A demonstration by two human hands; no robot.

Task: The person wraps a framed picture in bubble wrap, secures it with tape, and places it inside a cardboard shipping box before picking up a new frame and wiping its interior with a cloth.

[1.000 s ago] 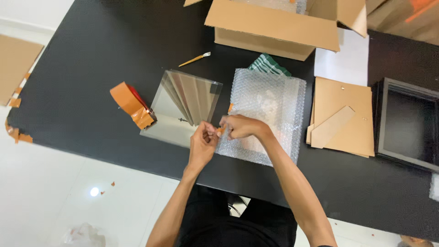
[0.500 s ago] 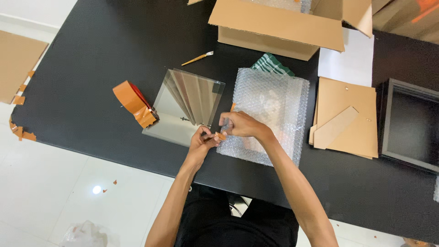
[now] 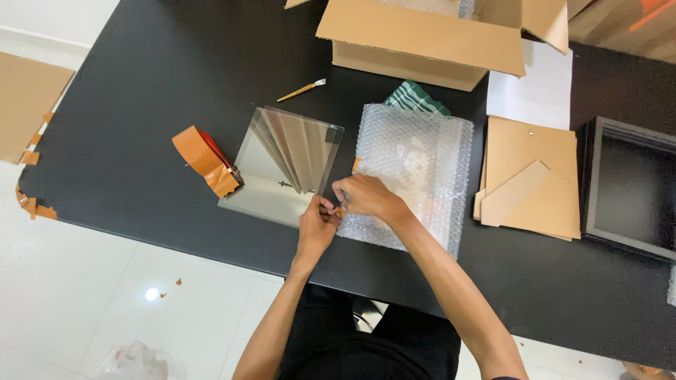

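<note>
Both hands meet at the near left corner of the bubble-wrap bundle [image 3: 412, 172] on the black table [image 3: 134, 91]. Left hand [image 3: 317, 226] and right hand [image 3: 362, 197] pinch a small orange bit of tape [image 3: 341, 211] between the fingertips. Glass pane [image 3: 285, 165] lies flat just left of the bundle, tape dispenser [image 3: 204, 160] at its left edge. Cardboard box [image 3: 429, 35] at the far edge.
</note>
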